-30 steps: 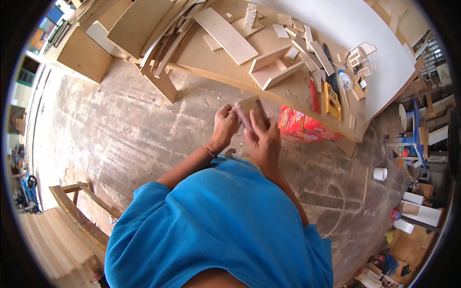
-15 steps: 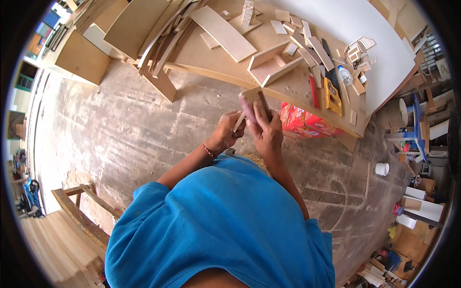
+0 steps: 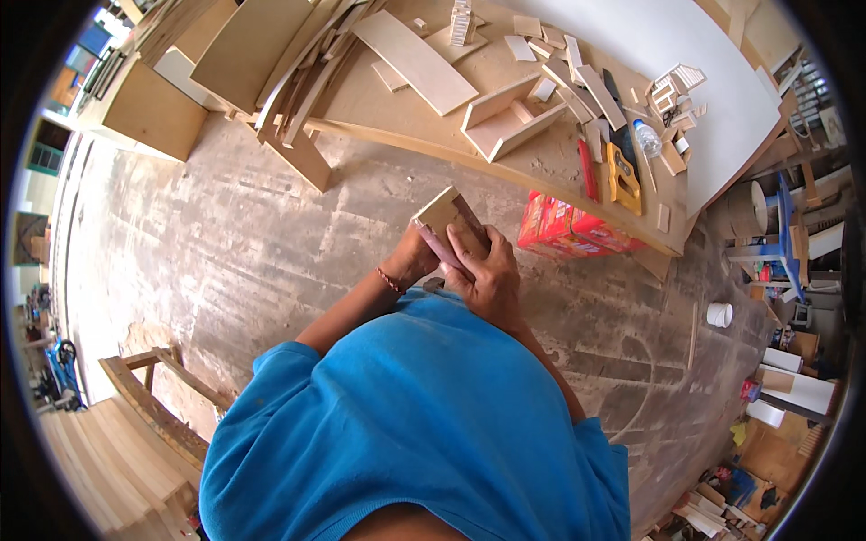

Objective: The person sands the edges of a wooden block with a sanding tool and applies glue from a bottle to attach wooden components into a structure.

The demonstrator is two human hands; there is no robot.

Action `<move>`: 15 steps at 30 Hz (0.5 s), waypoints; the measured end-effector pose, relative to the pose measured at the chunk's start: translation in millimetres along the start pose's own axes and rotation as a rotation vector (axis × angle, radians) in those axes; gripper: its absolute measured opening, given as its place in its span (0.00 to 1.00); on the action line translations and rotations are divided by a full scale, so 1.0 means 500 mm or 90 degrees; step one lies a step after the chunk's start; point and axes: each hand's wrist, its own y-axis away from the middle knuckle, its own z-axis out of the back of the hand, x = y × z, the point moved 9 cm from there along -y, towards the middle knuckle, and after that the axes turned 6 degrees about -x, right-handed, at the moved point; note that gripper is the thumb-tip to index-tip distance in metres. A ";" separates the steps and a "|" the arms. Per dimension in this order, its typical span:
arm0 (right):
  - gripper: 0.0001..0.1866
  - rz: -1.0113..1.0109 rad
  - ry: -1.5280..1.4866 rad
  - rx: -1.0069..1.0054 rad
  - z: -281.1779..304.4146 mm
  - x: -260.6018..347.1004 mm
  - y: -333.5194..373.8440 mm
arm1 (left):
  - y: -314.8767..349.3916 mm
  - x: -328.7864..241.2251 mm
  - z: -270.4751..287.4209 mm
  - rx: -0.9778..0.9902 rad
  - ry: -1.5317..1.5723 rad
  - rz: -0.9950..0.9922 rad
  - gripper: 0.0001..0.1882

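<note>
Currently, a flat block (image 3: 439,215) with a reddish-brown sheet around its sides is sitting in front of the person's torso, over the floor and short of the workbench edge. Its pale face is showing upward, and it is tilting, with its upper corner pointing toward the bench. The right hand (image 3: 493,278) is gripping it from the right side; the fingers are bending over the face and lying close against it, with little spread. The left hand (image 3: 414,258) is resting behind the block's lower left side; its fingers are hiding there, so their spread and anything within them cannot be determined. A beaded bracelet (image 3: 390,281) is circling the left wrist, and a blue shirt (image 3: 415,406) is covering the torso.

Beyond the hands, the workbench (image 3: 406,123) is carrying a three-sided wooden piece (image 3: 494,137) near its front edge, a long flat board (image 3: 415,61), a red tool (image 3: 587,171), a yellow-handled saw (image 3: 622,180) and a clear bottle (image 3: 647,140). Red packages (image 3: 568,227) are standing beneath. Farther right, a white container (image 3: 719,315) is standing on the concrete floor (image 3: 225,243). At lower left, a wooden frame (image 3: 149,407) is standing beside stacked boards (image 3: 104,460).
</note>
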 end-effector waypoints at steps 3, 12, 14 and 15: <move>0.24 -0.083 0.015 -0.030 -0.007 -0.052 -0.029 | -0.025 0.012 0.016 0.117 -0.114 -0.018 0.10; 0.24 -0.106 0.029 0.012 -0.016 -0.086 -0.061 | -0.029 0.041 0.009 0.184 -0.040 0.169 0.09; 0.24 -0.079 0.032 0.015 -0.018 -0.078 -0.056 | -0.020 0.040 -0.001 0.199 -0.037 0.171 0.09; 0.24 -0.051 0.037 0.016 -0.018 -0.070 -0.052 | -0.021 0.030 0.016 0.077 -0.052 0.139 0.10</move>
